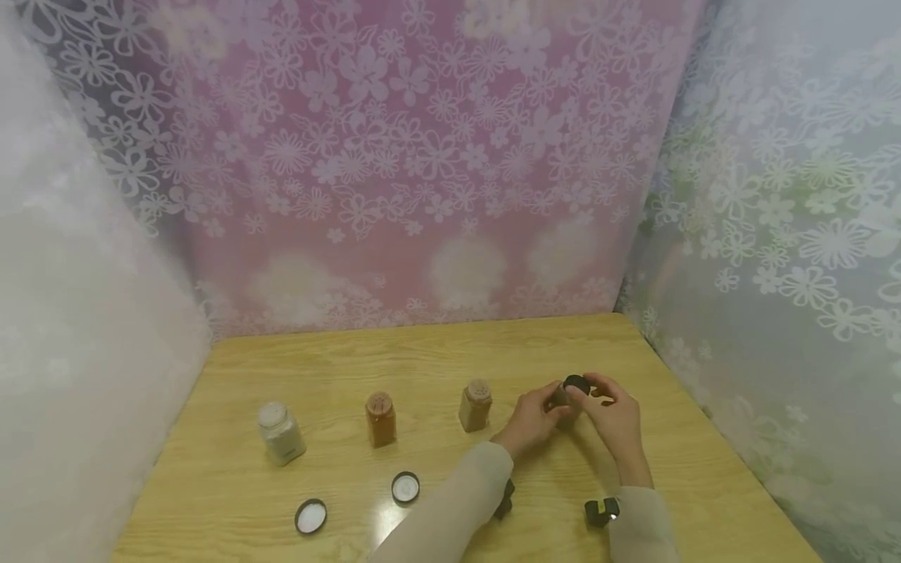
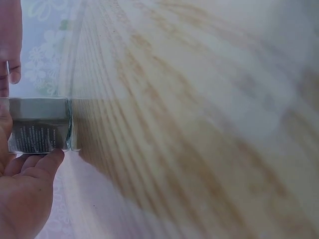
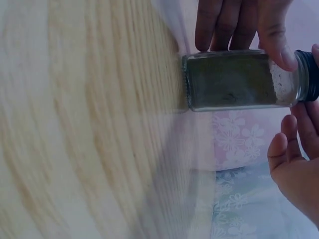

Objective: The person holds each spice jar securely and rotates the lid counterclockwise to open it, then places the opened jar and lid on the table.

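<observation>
A square glass spice jar (image 3: pixel 229 82) with dark greenish-brown contents stands on the table at the right. My left hand (image 1: pixel 529 418) grips its body between thumb and fingers; a printed label (image 2: pixel 36 137) shows in the left wrist view. On the jar's neck sits a black lid (image 1: pixel 577 382), its rim pinched by the fingers and thumb of my right hand (image 1: pixel 618 418). Left of the hands stand three more jars with bare shaker tops: one with tan powder (image 1: pixel 475 407), one with orange-red powder (image 1: pixel 381 421) and one with whitish contents (image 1: pixel 281 435).
Two black-rimmed lids, one (image 1: pixel 311 517) farther left and another (image 1: pixel 405 488) nearer the left sleeve (image 1: pixel 450 500), lie with white insides up on the wooden table (image 1: pixel 338 360). Flower-patterned sheets (image 1: pixel 422 156) enclose the back and both sides.
</observation>
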The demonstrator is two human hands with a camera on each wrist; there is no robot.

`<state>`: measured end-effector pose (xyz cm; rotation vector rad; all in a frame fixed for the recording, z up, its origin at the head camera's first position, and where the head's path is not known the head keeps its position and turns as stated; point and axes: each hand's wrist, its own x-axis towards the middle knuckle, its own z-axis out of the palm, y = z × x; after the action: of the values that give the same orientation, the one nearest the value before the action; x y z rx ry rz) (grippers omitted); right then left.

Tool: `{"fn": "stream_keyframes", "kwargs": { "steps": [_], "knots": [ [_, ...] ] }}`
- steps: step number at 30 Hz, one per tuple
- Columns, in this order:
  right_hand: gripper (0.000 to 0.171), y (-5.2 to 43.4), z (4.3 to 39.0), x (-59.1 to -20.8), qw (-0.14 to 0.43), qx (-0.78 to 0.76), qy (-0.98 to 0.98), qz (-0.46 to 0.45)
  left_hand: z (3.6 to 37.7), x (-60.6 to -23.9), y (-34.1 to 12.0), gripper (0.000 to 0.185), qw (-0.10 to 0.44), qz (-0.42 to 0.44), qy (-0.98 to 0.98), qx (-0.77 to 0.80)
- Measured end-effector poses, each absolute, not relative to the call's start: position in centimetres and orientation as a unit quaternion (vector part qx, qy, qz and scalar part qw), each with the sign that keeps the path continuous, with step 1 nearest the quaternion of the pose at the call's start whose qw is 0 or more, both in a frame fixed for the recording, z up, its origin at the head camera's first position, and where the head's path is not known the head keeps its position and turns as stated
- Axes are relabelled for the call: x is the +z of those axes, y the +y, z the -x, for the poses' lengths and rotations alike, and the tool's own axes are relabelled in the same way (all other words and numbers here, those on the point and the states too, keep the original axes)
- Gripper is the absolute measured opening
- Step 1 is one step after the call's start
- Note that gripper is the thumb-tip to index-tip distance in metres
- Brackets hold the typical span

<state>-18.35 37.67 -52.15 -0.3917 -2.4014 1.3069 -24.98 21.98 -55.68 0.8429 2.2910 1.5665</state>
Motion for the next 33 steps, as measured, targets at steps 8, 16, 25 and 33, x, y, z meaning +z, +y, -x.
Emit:
{"fn": "stream_keyframes", "kwargs": {
  "steps": [8,16,25,33],
  "knots": [
    [0.049,37.81,18.19,-51.84,0.181,0.449,-0.870,0.097,24.92,-55.54,21.89,0.055,0.115,-0.296,0.782,0.536],
    [0.055,37.88,18.11,-51.98,0.169,0.454,-0.868,0.111,24.97,-55.70,21.83,0.058,0.111,-0.292,0.791,0.526],
    [0.055,37.98,17.83,-52.10,0.160,0.463,-0.867,0.097,24.84,-56.10,21.74,0.065,0.120,-0.287,0.797,0.517],
    [0.052,38.15,17.89,-51.82,0.160,0.465,-0.865,0.099,24.76,-55.48,21.57,0.068,0.119,-0.286,0.800,0.514]
  ]
}}
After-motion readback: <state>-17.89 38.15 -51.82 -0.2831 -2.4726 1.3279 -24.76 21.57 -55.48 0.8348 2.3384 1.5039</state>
